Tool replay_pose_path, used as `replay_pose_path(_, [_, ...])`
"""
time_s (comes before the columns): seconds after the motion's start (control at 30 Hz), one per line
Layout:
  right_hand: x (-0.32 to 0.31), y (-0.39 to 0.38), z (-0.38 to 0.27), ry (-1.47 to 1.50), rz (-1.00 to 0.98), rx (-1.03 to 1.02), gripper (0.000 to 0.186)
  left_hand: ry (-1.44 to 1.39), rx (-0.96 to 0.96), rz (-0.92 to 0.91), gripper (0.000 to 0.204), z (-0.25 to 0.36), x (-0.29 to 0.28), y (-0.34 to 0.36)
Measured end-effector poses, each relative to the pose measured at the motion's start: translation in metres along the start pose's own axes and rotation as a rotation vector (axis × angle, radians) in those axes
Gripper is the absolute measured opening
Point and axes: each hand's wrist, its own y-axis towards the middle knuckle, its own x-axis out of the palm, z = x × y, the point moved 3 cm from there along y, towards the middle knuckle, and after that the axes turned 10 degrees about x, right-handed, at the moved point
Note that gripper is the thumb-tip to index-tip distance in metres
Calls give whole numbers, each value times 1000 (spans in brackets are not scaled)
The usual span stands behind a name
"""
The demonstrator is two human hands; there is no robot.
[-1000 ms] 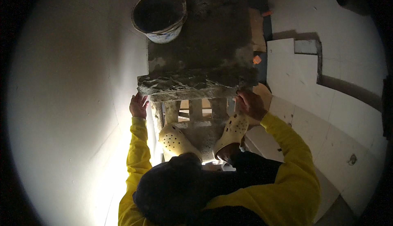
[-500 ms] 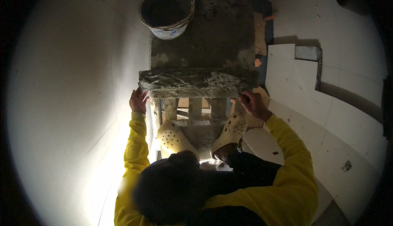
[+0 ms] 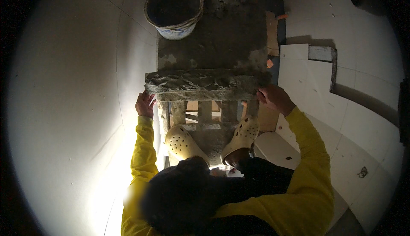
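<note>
A long, narrow slab (image 3: 213, 95) lies crosswise in front of me, its top coated with rough, ridged grey mortar (image 3: 192, 81). My left hand (image 3: 145, 105) is at the slab's left end, fingers curled up against its near corner. At the opposite end, my right hand (image 3: 275, 99) has its fingers closed on the near right corner. Fingertips on both sides are partly hidden by the slab or in shadow. Behind the slab stretches a dark, mortar-stained surface (image 3: 213, 43).
A mortar-smeared bucket (image 3: 176, 34) stands at the far left of the dark surface. Below the slab are slats with gaps, and my feet in pale perforated clogs (image 3: 184, 144). A pale wall (image 3: 72, 86) rises close on the left; white stepped tiles (image 3: 299, 73) line the right.
My right hand has shifted slightly right and up along the slab's right end, its elbow moving outward. The left hand stays at its corner.
</note>
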Motion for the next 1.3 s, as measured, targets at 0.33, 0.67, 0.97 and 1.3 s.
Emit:
replay_pose_path(0.33, [3,-11,26,108,-85,182,19,-2,-1,-30,55,-1,-5,1])
replay_pose_path(0.67, [38,-5,10,0,-76,21,20,-7,-43,0,50,-2,-6,3])
replay_pose_path(0.97, [-10,-15,41,734,-410,514,37,12,-8,-12,48,-2,-1,5])
replay_pose_path(1.3, [15,80,20,1059,-842,665,31,-59,-10,-10,48,-2,-2,1])
